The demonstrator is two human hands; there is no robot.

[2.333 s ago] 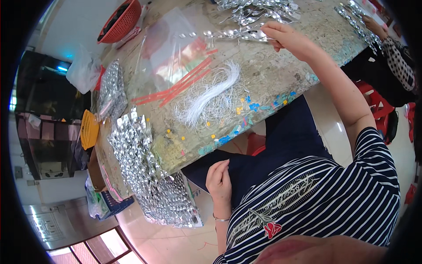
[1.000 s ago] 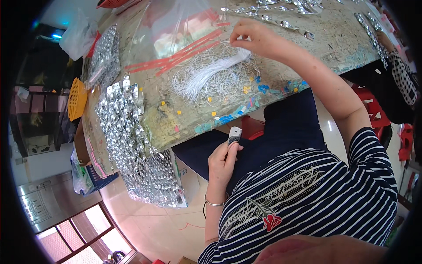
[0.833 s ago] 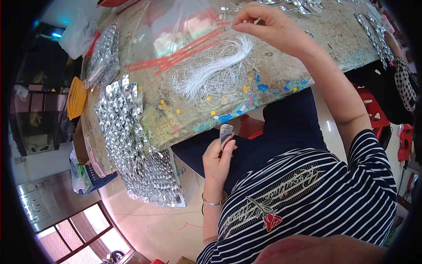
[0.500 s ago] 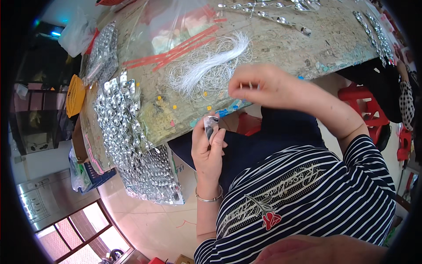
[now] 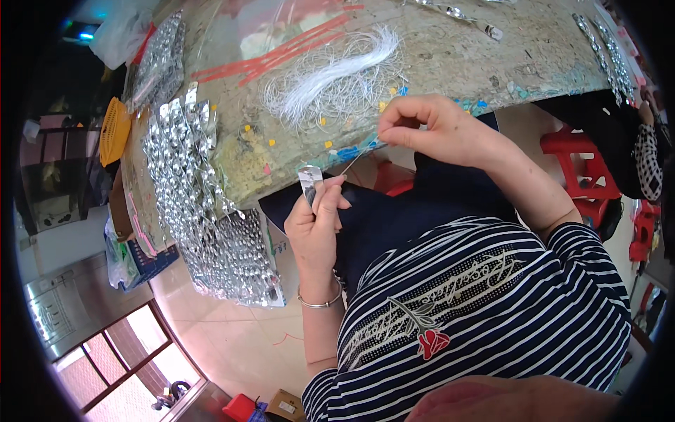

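My left hand (image 5: 314,232) is closed around a shiny silver strip (image 5: 309,177), whose rounded end sticks up past the thumb and fingers. Thumb and fingertips of my right hand (image 5: 436,130) are pinched together in front of the table edge. A thin pale thread (image 5: 355,161) runs taut from that pinch down to the fingers of my left hand; where it meets the strip is hidden. Just beyond my hands, a loose hank of white thread (image 5: 337,79) lies on the table. Many twisted silver strips (image 5: 181,158) hang over the table's left edge.
The worn table (image 5: 450,63) carries a clear plastic bag (image 5: 271,32) with red bands and small coloured bits. More silver twists (image 5: 485,29) lie farther back. A yellow basket (image 5: 114,132) is at the left edge. Red stools (image 5: 573,160) and another person (image 5: 648,155) are at right.
My left hand has shifted left with the silver strip. My right hand has moved slightly right, its fingers more tightly pinched, and the thread now shows stretched between both hands.
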